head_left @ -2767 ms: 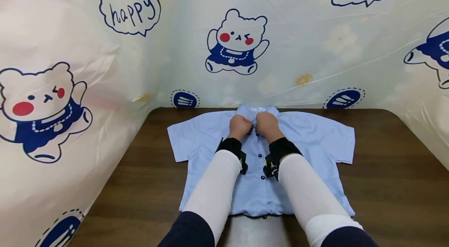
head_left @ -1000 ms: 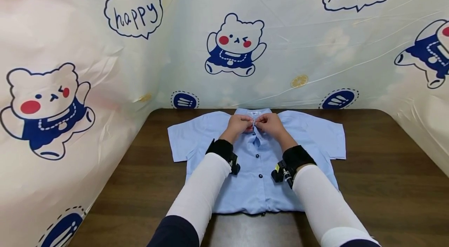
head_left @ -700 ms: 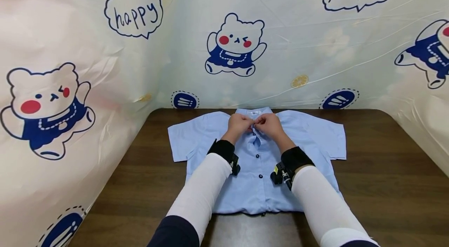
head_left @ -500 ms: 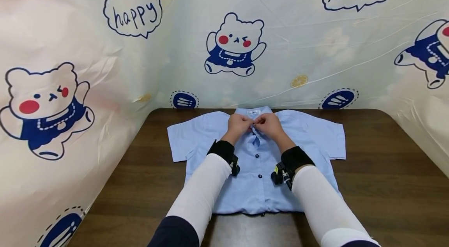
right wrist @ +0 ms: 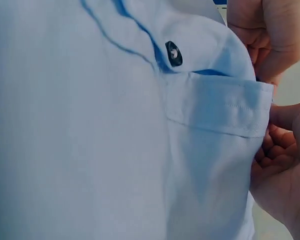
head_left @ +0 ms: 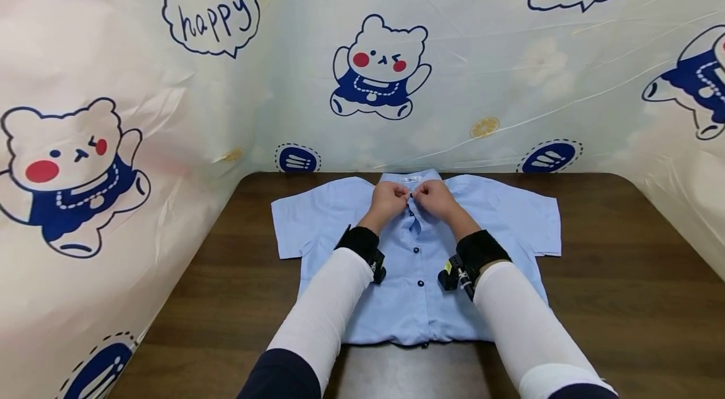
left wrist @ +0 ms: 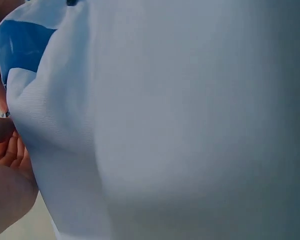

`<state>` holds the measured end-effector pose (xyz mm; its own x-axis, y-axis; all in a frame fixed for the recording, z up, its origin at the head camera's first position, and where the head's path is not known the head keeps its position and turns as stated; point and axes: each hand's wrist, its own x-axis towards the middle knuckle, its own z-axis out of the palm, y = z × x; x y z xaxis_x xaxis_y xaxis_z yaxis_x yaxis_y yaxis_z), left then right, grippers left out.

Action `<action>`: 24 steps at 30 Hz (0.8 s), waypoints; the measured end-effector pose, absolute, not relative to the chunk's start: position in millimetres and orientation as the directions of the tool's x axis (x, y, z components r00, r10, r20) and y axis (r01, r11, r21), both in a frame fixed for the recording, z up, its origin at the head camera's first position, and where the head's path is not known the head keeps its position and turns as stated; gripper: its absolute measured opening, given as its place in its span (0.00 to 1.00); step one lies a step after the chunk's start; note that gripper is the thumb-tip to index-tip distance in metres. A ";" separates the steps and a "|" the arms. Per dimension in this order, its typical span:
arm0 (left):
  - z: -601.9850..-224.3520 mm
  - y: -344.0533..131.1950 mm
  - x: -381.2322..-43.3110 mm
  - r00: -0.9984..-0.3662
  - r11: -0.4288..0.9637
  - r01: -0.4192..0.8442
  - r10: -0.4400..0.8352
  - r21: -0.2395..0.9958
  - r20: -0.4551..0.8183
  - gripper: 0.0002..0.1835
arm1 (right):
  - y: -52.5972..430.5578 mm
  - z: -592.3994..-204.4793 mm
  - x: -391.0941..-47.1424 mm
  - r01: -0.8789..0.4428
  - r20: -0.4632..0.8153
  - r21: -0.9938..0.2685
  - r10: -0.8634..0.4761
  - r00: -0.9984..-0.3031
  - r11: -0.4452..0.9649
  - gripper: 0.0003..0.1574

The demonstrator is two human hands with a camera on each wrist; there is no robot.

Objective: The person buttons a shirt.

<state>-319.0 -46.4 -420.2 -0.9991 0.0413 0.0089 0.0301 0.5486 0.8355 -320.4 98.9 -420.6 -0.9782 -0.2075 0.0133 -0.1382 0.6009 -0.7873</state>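
Observation:
A light blue short-sleeved button-up shirt [head_left: 391, 298] lies front up, its collar [head_left: 410, 178] at the far side. My left hand [head_left: 389, 200] and my right hand [head_left: 436, 199] meet just below the collar, pinching the shirt's front edges. In the right wrist view, thumb and fingers of the right hand [right wrist: 285, 185] grip the end of the front strip [right wrist: 215, 107]. A dark button [right wrist: 174, 54] shows beside that strip. The left hand [left wrist: 12, 195] is partly cut off in the left wrist view; a small dark piece, possibly a button, shows at its fingertips.
Dark wooden table [head_left: 215, 311] surrounds the shirt. Behind it hangs a pale curtain [head_left: 464, 84] printed with bears and "happy". More dark buttons [head_left: 420, 284] run down the shirt front. Each wrist bears a black strap with a camera.
Since the earliest frame my forearms have spread apart and a gap has opened in the shirt front under my hands. Lately my right hand's fingers have shifted slightly at the edge.

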 end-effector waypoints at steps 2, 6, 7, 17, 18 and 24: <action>-421.5 -44.6 -318.7 -0.996 0.598 0.084 0.051 0.797 0.067 0.04 | 99.8 -420.9 -321.5 -0.113 -0.013 -0.796 -0.204 -0.979 0.595 0.13; -423.8 -41.0 -317.1 -0.980 0.692 0.179 0.063 0.699 0.189 0.04 | 102.5 -422.4 -322.5 -0.041 -0.068 -0.861 -0.194 -0.979 0.507 0.20; -423.9 -40.3 -316.7 -0.975 0.713 0.195 0.067 0.674 0.212 0.04 | 102.9 -422.7 -322.4 -0.023 -0.081 -0.878 -0.195 -0.977 0.478 0.22; -418.9 -44.9 -313.9 -0.968 0.770 0.219 0.096 0.599 0.230 0.05 | 103.5 -423.5 -321.5 -0.094 -0.020 -0.825 -0.194 -0.981 0.557 0.19; -417.2 -47.2 -312.4 -0.970 0.777 0.217 0.104 0.590 0.219 0.05 | 104.9 -422.1 -320.8 -0.132 0.009 -0.790 -0.204 -0.979 0.599 0.17; -404.8 -62.2 -299.5 -0.974 0.818 0.226 0.182 0.529 0.135 0.03 | 109.9 -408.3 -306.5 -0.259 0.055 -0.609 -0.285 -0.957 0.750 0.09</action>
